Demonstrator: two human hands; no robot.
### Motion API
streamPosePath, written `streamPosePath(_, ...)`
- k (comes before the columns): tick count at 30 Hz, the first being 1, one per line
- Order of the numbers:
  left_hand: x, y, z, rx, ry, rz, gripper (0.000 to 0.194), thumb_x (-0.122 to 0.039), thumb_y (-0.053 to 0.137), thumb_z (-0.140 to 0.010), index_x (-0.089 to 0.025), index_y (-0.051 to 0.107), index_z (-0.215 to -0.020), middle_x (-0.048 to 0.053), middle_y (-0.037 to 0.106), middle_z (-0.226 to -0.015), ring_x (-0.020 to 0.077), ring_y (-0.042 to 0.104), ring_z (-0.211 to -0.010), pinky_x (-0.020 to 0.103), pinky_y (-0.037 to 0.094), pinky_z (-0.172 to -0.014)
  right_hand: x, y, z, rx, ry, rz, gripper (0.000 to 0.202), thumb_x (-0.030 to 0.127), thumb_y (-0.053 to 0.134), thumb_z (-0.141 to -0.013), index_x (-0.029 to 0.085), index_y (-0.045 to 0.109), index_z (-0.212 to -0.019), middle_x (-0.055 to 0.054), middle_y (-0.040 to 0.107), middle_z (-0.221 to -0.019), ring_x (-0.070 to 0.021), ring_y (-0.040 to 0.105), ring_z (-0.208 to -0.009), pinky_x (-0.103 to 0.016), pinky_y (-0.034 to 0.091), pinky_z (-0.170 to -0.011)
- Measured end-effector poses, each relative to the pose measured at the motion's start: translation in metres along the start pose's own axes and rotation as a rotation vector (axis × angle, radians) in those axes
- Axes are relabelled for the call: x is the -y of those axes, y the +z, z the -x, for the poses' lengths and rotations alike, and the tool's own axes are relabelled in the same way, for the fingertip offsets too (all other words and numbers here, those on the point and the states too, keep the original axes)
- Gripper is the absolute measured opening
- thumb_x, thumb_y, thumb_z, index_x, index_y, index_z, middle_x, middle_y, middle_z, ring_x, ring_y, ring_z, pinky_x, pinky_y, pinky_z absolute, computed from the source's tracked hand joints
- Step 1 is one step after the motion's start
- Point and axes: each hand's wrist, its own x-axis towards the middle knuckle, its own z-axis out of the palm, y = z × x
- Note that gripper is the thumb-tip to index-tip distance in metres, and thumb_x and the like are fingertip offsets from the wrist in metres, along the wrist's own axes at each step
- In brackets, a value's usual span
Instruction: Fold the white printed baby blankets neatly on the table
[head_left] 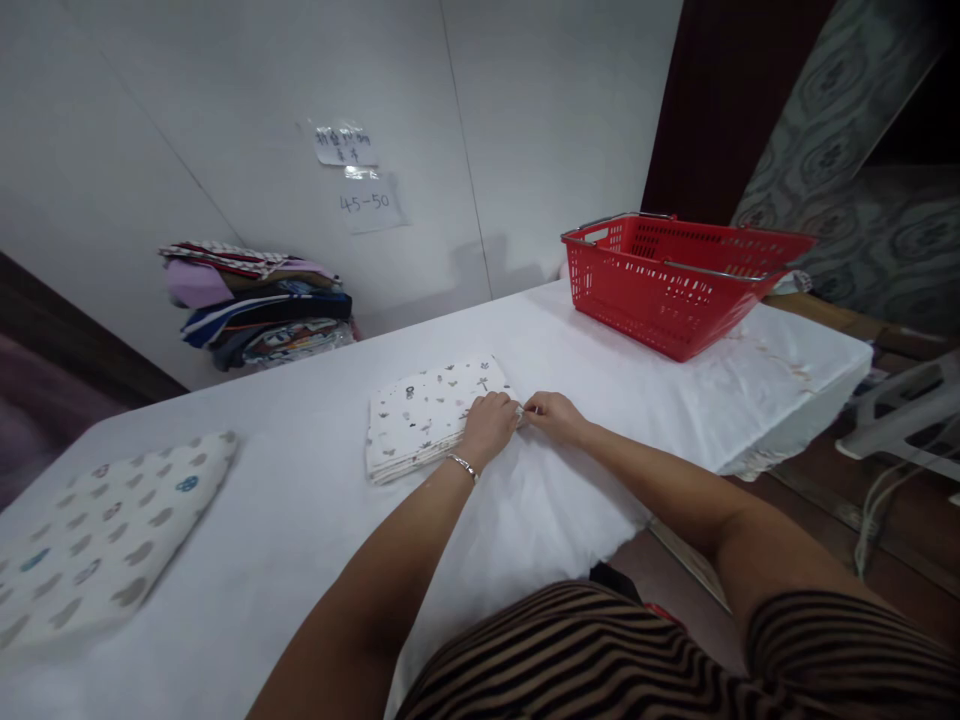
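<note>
A folded white cloth (424, 410) with a small grey-brown print lies in several layers near the middle of the table. My left hand (491, 425), with a silver bracelet at the wrist, lies over its near right part, fingers curled down on the edge. Close beside it, my right hand (555, 415) pinches the cloth's right corner between thumb and fingers. The fingertips of both hands nearly meet there. A second folded cloth (112, 525), white with grey shapes and some blue figures, lies flat at the table's left.
A white cover drapes the table (300, 520). Towards the back right stands a red plastic basket (660, 295) with metal handles. A stack of folded fabrics (262, 300) sits by the wall beyond the table. A white plastic stool (900, 410) is at the right.
</note>
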Motion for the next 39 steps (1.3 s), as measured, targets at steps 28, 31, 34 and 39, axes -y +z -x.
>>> streamPosePath(28, -0.008, 0.014, 0.003, -0.048, -0.057, 0.015, 0.015, -0.020, 0.045, -0.090, -0.016, 0.058, -0.097, 0.005, 0.064, -0.092, 0.0190, 0.057, -0.093, 0.033, 0.039, -0.079, 0.003, 0.011, 0.004, 0.017, 0.139, -0.014, 0.018, 0.032, 0.052, -0.077, 0.022, 0.065, -0.084, -0.001, 0.069, -0.081, -0.0152, 0.059, -0.066, -0.025, 0.040, -0.062)
streamPosePath(31, -0.007, 0.017, 0.007, -0.067, -0.041, 0.010, 0.015, -0.021, 0.044, -0.091, -0.017, 0.056, -0.098, 0.005, 0.063, -0.094, 0.0188, 0.056, -0.094, 0.032, 0.038, -0.077, 0.004, 0.011, 0.003, 0.012, 0.153, 0.032, 0.018, 0.031, 0.050, -0.077, 0.021, 0.064, -0.083, -0.002, 0.069, -0.082, -0.0155, 0.059, -0.067, -0.025, 0.039, -0.062)
streamPosePath(34, -0.002, 0.016, 0.017, -0.088, -0.057, -0.017, 0.015, -0.020, 0.043, -0.091, -0.017, 0.055, -0.099, 0.005, 0.062, -0.098, 0.0184, 0.054, -0.095, 0.032, 0.037, -0.076, 0.006, 0.011, 0.003, 0.022, 0.163, 0.084, 0.018, 0.031, 0.050, -0.076, 0.021, 0.063, -0.083, -0.002, 0.068, -0.077, -0.0159, 0.058, -0.065, -0.025, 0.038, -0.060)
streamPosePath(39, 0.012, 0.011, 0.043, -0.090, -0.141, -0.067, 0.015, -0.016, 0.041, -0.091, -0.017, 0.056, -0.095, 0.007, 0.061, -0.098, 0.0189, 0.052, -0.095, 0.034, 0.037, -0.077, 0.008, 0.009, 0.005, 0.029, 0.174, 0.114, 0.020, 0.033, 0.048, -0.076, 0.021, 0.061, -0.084, -0.001, 0.065, -0.072, -0.0170, 0.057, -0.066, -0.026, 0.037, -0.059)
